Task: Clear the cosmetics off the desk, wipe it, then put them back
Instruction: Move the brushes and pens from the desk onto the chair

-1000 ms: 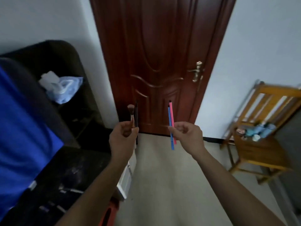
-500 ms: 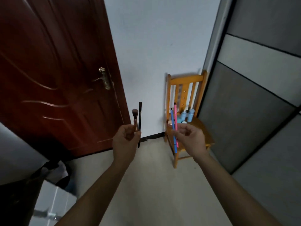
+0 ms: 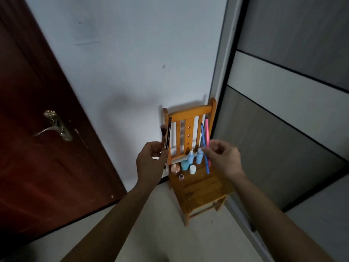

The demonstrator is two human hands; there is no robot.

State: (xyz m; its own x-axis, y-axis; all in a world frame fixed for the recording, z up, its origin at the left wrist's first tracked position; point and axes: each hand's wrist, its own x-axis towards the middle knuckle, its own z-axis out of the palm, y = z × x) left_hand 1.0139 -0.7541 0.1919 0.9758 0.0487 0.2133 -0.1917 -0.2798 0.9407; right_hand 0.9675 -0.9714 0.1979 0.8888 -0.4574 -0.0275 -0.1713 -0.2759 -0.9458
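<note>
Change: view has swung right since 0.5 s ago; chair [image 3: 205,188] now centre frame and nearer, door [image 3: 37,148] off to its left. Grips unchanged.
Left hand [image 3: 151,159]: pinching makeup brush [image 3: 163,133] and black pencil [image 3: 168,133], both upright, in front of chair's left back post.
Right hand [image 3: 221,157]: pinching blue pencil [image 3: 204,140] and pink pencil [image 3: 207,133], upright, in front of chair's right back slats.
Chair seat, rear: blue bottles [image 3: 190,158], teal jar [image 3: 185,165], white-lid jar [image 3: 192,169], pink compact [image 3: 175,168], small vial [image 3: 181,176], clustered by the backrest.
</note>
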